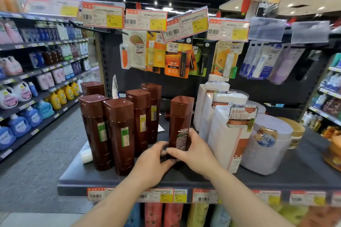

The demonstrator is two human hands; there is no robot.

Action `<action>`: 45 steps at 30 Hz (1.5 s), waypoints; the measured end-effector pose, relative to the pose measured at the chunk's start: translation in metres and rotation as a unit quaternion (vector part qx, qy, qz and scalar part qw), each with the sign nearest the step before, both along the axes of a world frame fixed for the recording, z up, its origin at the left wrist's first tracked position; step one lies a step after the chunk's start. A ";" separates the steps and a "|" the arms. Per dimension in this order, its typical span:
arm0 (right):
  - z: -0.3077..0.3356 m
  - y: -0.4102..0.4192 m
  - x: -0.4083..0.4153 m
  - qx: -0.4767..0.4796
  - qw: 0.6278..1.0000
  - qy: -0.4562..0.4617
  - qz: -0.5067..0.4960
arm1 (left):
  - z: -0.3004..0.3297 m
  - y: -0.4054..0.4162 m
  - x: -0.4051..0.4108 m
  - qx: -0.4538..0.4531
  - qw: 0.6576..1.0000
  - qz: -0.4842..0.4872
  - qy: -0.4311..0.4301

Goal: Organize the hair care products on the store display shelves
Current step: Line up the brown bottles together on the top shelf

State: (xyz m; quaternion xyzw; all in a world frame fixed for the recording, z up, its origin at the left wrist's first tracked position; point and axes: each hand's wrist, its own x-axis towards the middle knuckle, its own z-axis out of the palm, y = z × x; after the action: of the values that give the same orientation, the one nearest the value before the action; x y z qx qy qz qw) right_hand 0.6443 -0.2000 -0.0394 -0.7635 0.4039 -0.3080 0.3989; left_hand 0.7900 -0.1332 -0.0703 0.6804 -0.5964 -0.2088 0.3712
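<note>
Both hands close around the lower half of a tall dark-brown plastic shampoo bottle with a faceted flip cap [180,125] that stands upright on the dark grey display shelf [184,178], apart from the rest of its kind: the right hand [193,150] wraps its fingers round the right side and front, and the left hand [153,162] presses fingers and thumb against the base from the left. Its back panel of small white print faces the camera — too fine to read. The risk I see lies in the neighbours: the cluster of five matching brown bottles with green labels [118,134] stands just to the left, tall and narrow, so a sideways sweep of the left forearm could knock one over and topple the row. Just to the right, the white bottles with paper neck collars [230,134] crowd close — a turn of the held bottle could catch a collar. One collar reads "LUXURIOUS REPAIRING" under Chinese characters. Overhead, yellow-and-red hanging price tags [186,24] show "13.90" and "29.90", and a hanging card reads "Lip Pure", possibly cut off.
</note>
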 end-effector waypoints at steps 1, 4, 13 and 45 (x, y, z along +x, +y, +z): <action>-0.001 0.000 -0.003 0.008 1.000 0.014 0.013 | 0.000 0.001 -0.001 -0.006 1.000 -0.001 -0.001; -0.003 0.000 -0.010 0.017 0.999 0.027 0.032 | 0.000 0.004 -0.002 -0.014 1.000 -0.001 -0.004; -0.015 0.015 0.003 -0.053 0.997 0.044 -0.021 | 0.005 0.014 -0.009 -0.035 0.999 -0.010 -0.016; -0.012 -0.013 0.023 0.033 0.986 -0.014 0.161 | 0.007 0.033 -0.005 -0.018 0.994 -0.090 -0.054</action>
State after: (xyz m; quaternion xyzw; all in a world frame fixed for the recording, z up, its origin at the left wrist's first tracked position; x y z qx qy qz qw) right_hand 0.6671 -0.2134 -0.0518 -0.8006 0.2800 -0.2371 0.4737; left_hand 0.7854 -0.1006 -0.0638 0.6273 -0.6782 -0.1935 0.3303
